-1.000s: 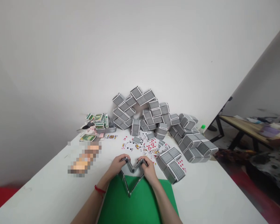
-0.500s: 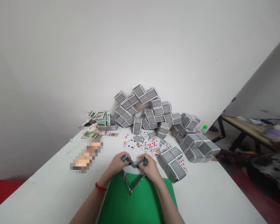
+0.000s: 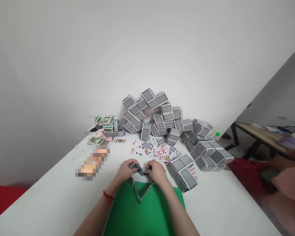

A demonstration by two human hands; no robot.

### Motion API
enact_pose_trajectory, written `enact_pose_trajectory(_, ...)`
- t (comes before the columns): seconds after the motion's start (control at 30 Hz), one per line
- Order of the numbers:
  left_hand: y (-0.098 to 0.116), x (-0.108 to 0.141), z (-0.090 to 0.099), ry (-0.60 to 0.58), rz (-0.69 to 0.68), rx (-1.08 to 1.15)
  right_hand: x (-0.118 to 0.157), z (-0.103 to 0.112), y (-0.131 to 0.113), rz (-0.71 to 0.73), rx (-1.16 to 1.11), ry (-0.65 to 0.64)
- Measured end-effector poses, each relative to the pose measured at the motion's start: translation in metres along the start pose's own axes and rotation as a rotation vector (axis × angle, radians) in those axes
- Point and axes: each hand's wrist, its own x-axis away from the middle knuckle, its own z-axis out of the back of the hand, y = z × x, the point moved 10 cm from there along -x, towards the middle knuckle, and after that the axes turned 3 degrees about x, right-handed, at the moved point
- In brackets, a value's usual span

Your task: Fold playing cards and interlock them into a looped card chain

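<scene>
Folded playing cards form a heart-shaped frame (image 3: 139,199), its pointed end low over the green mat (image 3: 145,219). My left hand (image 3: 126,172) is closed on the upper left lobe, thumb inside and fingers around the outer side. On the opposite lobe, my right hand (image 3: 157,173) grips in a similar way and hides much of it. Dark thumbnails show near the dip between the lobes. Just right of my right hand lies a block of grey-backed cards (image 3: 182,172). Loose face-up playing cards (image 3: 161,150) are scattered beyond the hands.
Interlocked grey card blocks (image 3: 159,123) stand against the wall, with more stacked blocks (image 3: 206,154) at the right. Green card boxes (image 3: 108,121) sit back left, near a pixelated patch on the white table (image 3: 59,196). A blurred person (image 3: 285,186) is at the right edge.
The right lobe of the card frame has turned or folded inward and shows less beside my right hand. A blurred person has come into view at the right.
</scene>
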Motion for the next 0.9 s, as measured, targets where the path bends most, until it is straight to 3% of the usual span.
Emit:
enact_pose_trajectory(0.17,0.010,0.004,0.001,-0.139,-0.004,0.207,-0.002,0.004,0.023,0.035,-0.454,0.123)
enact_pose_trajectory(0.27,0.007,0.008,0.001,-0.205,0.024,0.357,0.003,0.000,0.051,-0.074,-0.751,0.224)
enact_pose_trajectory(0.37,-0.004,0.007,-0.003,-0.194,0.055,0.365,0.016,-0.012,0.067,-0.175,-0.923,0.304)
enact_pose_trajectory(0.53,-0.015,0.002,-0.004,-0.053,0.037,0.341,0.032,-0.024,0.065,-0.198,-0.873,0.394)
enact_pose_trajectory(0.73,-0.010,0.001,0.017,0.176,-0.051,0.479,0.021,-0.015,0.057,-0.174,-0.811,0.423)
enact_pose_trajectory(0.9,-0.019,-0.001,0.023,0.206,-0.017,0.509,0.021,-0.008,0.051,-0.187,-0.710,0.354)
